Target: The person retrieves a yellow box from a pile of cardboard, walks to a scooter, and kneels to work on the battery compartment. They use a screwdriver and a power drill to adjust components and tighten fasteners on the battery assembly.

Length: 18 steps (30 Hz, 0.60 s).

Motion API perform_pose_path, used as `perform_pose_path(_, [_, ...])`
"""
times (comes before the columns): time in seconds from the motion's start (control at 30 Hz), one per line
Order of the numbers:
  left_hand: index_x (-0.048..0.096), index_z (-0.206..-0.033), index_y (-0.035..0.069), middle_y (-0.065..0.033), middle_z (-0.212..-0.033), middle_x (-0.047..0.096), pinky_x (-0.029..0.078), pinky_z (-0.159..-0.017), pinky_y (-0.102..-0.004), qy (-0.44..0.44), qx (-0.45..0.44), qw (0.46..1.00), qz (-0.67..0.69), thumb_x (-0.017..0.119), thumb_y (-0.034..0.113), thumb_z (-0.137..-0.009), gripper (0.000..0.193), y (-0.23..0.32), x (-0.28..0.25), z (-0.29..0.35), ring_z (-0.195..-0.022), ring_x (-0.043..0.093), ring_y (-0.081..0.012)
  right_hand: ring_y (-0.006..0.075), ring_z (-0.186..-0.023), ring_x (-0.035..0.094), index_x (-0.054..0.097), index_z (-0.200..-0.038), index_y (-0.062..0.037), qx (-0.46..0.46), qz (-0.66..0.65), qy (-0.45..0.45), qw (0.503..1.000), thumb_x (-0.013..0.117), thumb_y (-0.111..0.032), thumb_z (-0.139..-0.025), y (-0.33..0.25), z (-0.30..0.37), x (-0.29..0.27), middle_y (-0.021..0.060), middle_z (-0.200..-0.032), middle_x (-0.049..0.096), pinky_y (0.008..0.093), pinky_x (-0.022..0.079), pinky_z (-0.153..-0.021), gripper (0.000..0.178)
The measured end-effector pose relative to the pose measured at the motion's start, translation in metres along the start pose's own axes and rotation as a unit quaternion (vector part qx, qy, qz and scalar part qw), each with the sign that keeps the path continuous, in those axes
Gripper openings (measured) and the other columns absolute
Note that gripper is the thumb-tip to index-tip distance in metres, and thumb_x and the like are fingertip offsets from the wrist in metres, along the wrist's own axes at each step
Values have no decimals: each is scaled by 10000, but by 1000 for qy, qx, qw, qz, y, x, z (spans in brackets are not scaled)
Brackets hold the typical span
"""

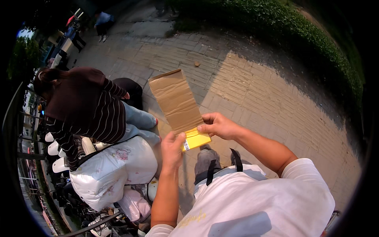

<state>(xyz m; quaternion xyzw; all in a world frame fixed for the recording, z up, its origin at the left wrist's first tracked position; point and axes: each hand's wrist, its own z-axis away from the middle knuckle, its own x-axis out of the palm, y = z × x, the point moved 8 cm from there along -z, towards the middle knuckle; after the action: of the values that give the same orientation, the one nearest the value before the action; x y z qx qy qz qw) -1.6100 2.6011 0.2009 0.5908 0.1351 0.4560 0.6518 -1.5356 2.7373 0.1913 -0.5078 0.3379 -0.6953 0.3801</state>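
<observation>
A creased piece of brown cardboard (175, 100) is held out in front of my body, its long plain face turned up. At its near end a bright yellow part (197, 140) with dark print on a white patch folds across. My left hand (172, 149) grips the left side of that yellow end, thumb on top. From the right, my right hand (219, 125) pinches the cardboard near the fold, its thumb pressing on the edge and the other fingers partly hidden underneath.
To my left a person in a dark striped top (85, 104) bends over a parked scooter with a white quilted cover (114, 170). More scooters line the left side. A paved sidewalk (256, 91) runs ahead, bordered by a green hedge (284, 31). Other people (103, 23) are farther off.
</observation>
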Motion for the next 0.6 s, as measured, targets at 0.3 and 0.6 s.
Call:
perform_pose_path(0.3, [612, -1041, 37, -76, -839, 641, 459, -443, -279, -70, -119, 981, 139, 563, 129, -874, 198, 65, -34, -280, -641, 629, -169, 204, -857, 660, 637, -1013, 53, 40, -87, 47, 994, 601, 39, -838, -91, -269, -84, 126, -967, 660, 308, 547, -775, 179])
perform_pose_path(0.6, [614, -1119, 7, -88, -936, 673, 518, -698, -233, -53, -9, 998, -39, 464, 27, -919, 250, 143, -101, -539, -818, 642, -127, 305, -1079, 594, 508, -1201, 98, 194, -227, -41, 954, 461, -466, -944, -168, -515, -134, 218, -1140, 607, 435, 466, -945, 622])
